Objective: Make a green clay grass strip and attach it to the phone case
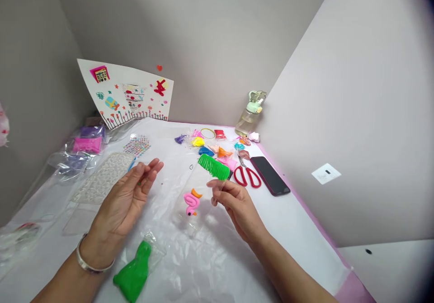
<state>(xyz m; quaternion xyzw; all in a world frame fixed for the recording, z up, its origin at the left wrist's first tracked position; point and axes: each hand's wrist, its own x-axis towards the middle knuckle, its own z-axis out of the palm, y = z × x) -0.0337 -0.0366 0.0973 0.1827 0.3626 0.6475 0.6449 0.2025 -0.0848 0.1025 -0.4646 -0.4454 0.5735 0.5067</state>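
My right hand (237,203) pinches the edge of a clear plastic sheet (206,203), tilted above the table. On the sheet sit a green clay piece (214,166) with a row of fine cuts and a pink clay duck-like figure (191,203) with orange parts and a dark eye. My left hand (130,194), wearing a silver bangle, is raised left of the sheet, apart from it. Its thumb and forefinger come together, and a small bit of green clay (139,184) shows between the fingers. Below lies a lump of green clay (134,271) in a clear wrapper.
Scissors with red handles (247,176) and a phone (270,175) lie at right. Several coloured clay packets (205,151) and a water bottle (249,117) stand behind. At left are a textured clear mat (105,176), gem stickers (136,145) and plastic bags (69,163). A decorated drawing (135,97) leans on the wall.
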